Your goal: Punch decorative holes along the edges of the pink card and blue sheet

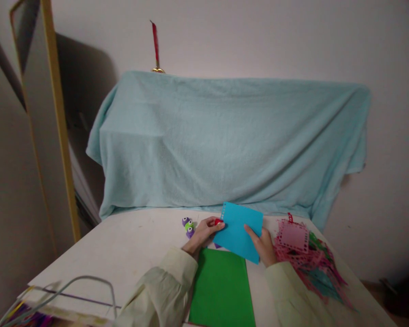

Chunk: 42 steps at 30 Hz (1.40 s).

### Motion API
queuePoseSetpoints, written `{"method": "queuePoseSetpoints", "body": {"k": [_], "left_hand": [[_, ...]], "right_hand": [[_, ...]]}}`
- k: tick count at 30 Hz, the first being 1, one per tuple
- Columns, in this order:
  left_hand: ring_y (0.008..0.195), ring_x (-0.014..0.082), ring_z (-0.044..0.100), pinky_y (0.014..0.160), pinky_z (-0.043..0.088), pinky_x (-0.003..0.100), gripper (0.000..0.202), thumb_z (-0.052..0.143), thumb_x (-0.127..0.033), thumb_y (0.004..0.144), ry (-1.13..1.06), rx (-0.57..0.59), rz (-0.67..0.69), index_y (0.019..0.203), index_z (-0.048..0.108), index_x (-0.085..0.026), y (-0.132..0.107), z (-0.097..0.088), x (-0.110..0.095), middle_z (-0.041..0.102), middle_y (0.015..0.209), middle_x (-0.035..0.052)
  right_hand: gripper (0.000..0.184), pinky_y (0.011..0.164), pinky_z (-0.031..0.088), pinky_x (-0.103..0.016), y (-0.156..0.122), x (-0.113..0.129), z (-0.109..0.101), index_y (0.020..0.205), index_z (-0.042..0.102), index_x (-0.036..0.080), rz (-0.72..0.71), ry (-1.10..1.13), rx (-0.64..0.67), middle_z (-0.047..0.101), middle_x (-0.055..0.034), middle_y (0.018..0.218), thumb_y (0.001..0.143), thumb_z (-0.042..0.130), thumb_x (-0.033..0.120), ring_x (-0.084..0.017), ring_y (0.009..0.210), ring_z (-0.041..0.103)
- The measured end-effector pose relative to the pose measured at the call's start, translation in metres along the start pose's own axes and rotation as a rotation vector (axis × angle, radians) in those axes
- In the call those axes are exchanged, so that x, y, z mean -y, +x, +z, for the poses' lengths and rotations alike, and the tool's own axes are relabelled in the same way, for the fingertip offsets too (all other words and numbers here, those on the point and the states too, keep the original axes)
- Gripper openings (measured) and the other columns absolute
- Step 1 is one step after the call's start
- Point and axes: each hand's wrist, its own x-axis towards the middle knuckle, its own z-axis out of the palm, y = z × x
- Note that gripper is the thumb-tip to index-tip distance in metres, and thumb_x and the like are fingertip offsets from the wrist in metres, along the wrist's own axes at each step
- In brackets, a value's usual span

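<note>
Right in front of us a green sheet [221,288] lies flat on the white table [122,245]. Over on the left, two little purple and green punches [188,226] sit on the table, just beside our left hand [203,235]. That hand is closed around a small red punch [218,221], pinched between thumb and fingers at the top left edge of the blue paper [240,231]. The blue paper is lifted a bit off the table and tilted, above the far end of the green sheet, and a row of small holes runs along its left edge. Our right hand [264,247] grips the paper's lower right side, thumb on top. We think the paper should stay flat and tight, with its edge pushed all the way into the punch. Each new hole should line up with the row, and we should squeeze hard and straight. On the right lies a pile of pink and teal cut papers [306,256], close enough that a sleeve could bump it.
</note>
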Motion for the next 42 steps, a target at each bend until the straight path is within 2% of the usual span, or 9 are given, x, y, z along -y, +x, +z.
{"method": "queuePoseSetpoints", "body": {"k": [5,10,18,23,26,32,38,42], "left_hand": [[0.054,0.009,0.054,0.05,0.036,0.021,0.043,0.081,-0.035,0.056,-0.105,0.024,-0.003,0.087,0.065,-0.01,0.0004,0.0023,0.0005,0.063,0.07,0.0043],[0.064,0.0126,0.059,0.058,0.042,0.023,0.039,0.078,-0.033,0.062,-0.17,0.028,0.009,0.09,0.064,-0.009,-0.0011,0.0043,-0.001,0.065,0.08,0.0086],[0.068,0.0136,0.06,0.062,0.044,0.024,0.038,0.079,-0.032,0.061,-0.212,0.034,-0.016,0.09,0.065,-0.01,-0.0033,0.0062,-0.004,0.066,0.084,0.0093],[0.07,0.0151,0.061,0.065,0.046,0.025,0.039,0.08,-0.032,0.059,-0.22,0.028,-0.033,0.088,0.066,-0.01,-0.0027,0.0064,-0.0038,0.066,0.084,0.01],[0.07,0.0152,0.061,0.065,0.046,0.026,0.038,0.079,-0.033,0.06,-0.204,0.024,-0.037,0.087,0.066,-0.01,-0.0036,0.0065,-0.0051,0.066,0.083,0.0098],[0.065,0.014,0.06,0.062,0.044,0.026,0.039,0.081,-0.032,0.057,-0.185,0.05,-0.04,0.086,0.066,-0.01,-0.0037,0.0062,-0.0056,0.065,0.08,0.0088],[0.065,0.013,0.058,0.061,0.044,0.024,0.037,0.081,-0.03,0.058,-0.211,0.038,-0.018,0.084,0.065,-0.01,-0.004,0.0091,-0.0053,0.064,0.077,0.0073],[0.063,0.0126,0.058,0.059,0.043,0.024,0.039,0.081,-0.032,0.056,-0.195,0.031,-0.025,0.084,0.065,-0.009,-0.004,0.0084,-0.0061,0.065,0.076,0.0072]], "right_hand": [[0.036,0.073,0.049,-0.033,0.0017,-0.0021,0.0006,0.083,0.067,0.018,-0.008,-0.004,-0.02,0.072,-0.0069,0.085,0.07,0.061,0.052,-0.025,0.079,0.064],[0.037,0.071,0.048,-0.033,0.0025,-0.0047,0.0013,0.081,0.066,0.016,-0.014,-0.025,-0.018,0.072,-0.0083,0.083,0.071,0.061,0.051,-0.025,0.077,0.064],[0.034,0.072,0.048,-0.032,0.0019,-0.0037,0.001,0.079,0.066,0.02,-0.031,-0.012,-0.025,0.072,-0.0063,0.083,0.071,0.06,0.052,-0.025,0.079,0.064],[0.037,0.072,0.048,-0.034,0.0015,-0.002,0.0008,0.08,0.066,0.018,-0.034,-0.028,-0.034,0.072,-0.0078,0.083,0.071,0.06,0.053,-0.026,0.08,0.063],[0.035,0.071,0.049,-0.033,0.0011,0.0002,0.0005,0.077,0.066,0.02,-0.02,-0.026,-0.033,0.072,-0.0071,0.081,0.07,0.06,0.054,-0.026,0.078,0.064],[0.037,0.076,0.048,-0.034,0.0011,0.0013,-0.0003,0.085,0.067,0.019,-0.016,0.01,-0.003,0.072,-0.0076,0.088,0.069,0.062,0.052,-0.027,0.084,0.064],[0.033,0.076,0.048,-0.033,0.0002,0.0001,-0.0005,0.08,0.067,0.021,-0.033,-0.015,-0.062,0.072,-0.0069,0.085,0.072,0.059,0.052,-0.026,0.082,0.064],[0.031,0.073,0.048,-0.033,-0.0005,-0.0001,0.0015,0.079,0.067,0.022,-0.024,-0.019,-0.043,0.072,-0.0054,0.084,0.071,0.06,0.052,-0.026,0.08,0.064]]}}
